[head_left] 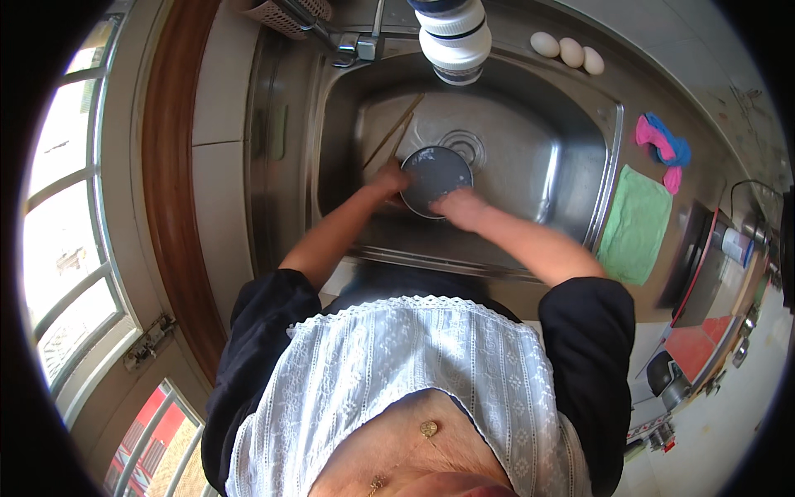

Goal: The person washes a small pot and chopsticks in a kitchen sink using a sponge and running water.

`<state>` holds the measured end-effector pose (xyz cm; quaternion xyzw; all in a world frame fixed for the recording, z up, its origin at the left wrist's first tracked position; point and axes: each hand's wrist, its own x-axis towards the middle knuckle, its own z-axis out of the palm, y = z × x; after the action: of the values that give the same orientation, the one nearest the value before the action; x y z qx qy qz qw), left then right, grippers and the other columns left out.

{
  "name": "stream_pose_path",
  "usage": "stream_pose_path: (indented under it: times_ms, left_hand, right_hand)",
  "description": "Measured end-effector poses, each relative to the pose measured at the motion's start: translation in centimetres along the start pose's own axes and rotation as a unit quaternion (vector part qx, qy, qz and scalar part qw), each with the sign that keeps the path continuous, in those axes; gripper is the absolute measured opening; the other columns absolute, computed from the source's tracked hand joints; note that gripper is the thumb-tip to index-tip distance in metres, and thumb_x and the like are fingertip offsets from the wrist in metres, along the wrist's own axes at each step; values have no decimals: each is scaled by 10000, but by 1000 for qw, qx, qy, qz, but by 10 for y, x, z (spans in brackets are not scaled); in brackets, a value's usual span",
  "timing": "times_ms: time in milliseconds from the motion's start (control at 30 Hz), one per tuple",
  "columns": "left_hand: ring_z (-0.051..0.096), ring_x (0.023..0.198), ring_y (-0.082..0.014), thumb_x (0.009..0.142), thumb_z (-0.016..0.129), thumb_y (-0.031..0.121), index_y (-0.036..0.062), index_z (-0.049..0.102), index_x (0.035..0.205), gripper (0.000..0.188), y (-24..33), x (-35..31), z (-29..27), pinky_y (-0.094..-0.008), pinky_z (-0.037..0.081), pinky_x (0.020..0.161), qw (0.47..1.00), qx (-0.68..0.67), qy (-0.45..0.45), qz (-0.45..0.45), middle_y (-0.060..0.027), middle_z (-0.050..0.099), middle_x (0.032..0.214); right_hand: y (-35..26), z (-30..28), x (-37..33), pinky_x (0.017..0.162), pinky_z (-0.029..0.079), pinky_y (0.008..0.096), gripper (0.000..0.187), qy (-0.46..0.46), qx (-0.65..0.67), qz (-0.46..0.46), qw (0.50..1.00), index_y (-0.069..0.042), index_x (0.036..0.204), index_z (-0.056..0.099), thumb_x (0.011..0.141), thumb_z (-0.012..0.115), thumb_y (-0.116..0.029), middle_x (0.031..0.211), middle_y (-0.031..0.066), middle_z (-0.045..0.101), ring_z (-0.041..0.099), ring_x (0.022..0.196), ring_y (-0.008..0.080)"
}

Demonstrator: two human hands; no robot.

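A round, dark grey bowl-like vessel (432, 171) with a thin pale rim is over the left half of the steel sink (513, 157), partly covering the drain. White foam-like specks show on its inner surface. My left hand (389, 179) grips the left side of its rim, with some fingers hidden. Over the vessel's lower right part lies my right hand (460, 207), its fingers blurred against the inside; whether it holds anything cannot be seen. Two thin sticks like chopsticks (396, 128) lie on the sink floor beyond my left hand.
A white tap head (454, 41) hangs above the sink's far side, near a metal faucet (358, 48). Three white eggs (570, 52) rest at the back right. A green cloth (636, 225) and a pink-and-blue cloth (665, 149) lie on the right counter.
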<state>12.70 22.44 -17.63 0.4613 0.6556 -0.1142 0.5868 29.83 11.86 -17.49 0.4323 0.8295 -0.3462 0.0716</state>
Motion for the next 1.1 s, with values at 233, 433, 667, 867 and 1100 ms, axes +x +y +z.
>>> stream_pose_path:
  times_ms: [233, 433, 667, 867, 1100]
  left_hand:
    - [653, 852, -386, 834, 543, 107, 30, 454, 1258, 439, 36, 1, 10, -439, 597, 524, 978, 161, -84, 101, -209, 566, 1169]
    - [650, 814, -365, 865, 478, 109, 48, 347, 1301, 459, 7, -6, 44, -454, 578, 472, 997, -4, -53, 52, -227, 555, 1123]
    - [616, 962, -381, 852, 519, 114, -15, 366, 1227, 425, -22, 6, 83, -473, 583, 594, 997, -73, 1, -13, -268, 551, 1150]
    - [661, 856, -346, 863, 492, 169, -14, 422, 1215, 402, 20, -6, 60, -371, 579, 604, 994, 69, -57, 65, -263, 589, 1096]
    - [658, 790, -395, 868, 476, 123, -24, 486, 1185, 350, 43, 23, 76, -411, 587, 563, 959, 220, -43, 172, -255, 606, 1069]
  right_hand:
    - [23, -45, -18, 869, 399, 345, 152, -129, -378, -95, 912, -198, 869, 712, 753, 616, -221, 927, 16, 678, 605, 946, 178]
    - [-16, 1, -35, 938, 395, 439, 316, -131, -78, 140, 978, -55, 1044, 635, 749, 572, -148, 1112, 132, 616, 566, 1082, 268]
    - [-51, 17, -8, 885, 452, 454, 451, 67, 326, 267, 904, 6, 1144, 532, 694, 529, 2, 1071, 254, 581, 557, 1017, 404]
    - [10, 32, -64, 837, 471, 424, 359, 52, 100, 32, 993, -58, 1066, 601, 708, 593, -31, 1015, 157, 628, 594, 977, 336]
    - [52, -17, -79, 937, 374, 351, 288, -130, -277, 27, 952, -142, 1029, 663, 750, 630, -205, 1015, 32, 645, 570, 1044, 188]
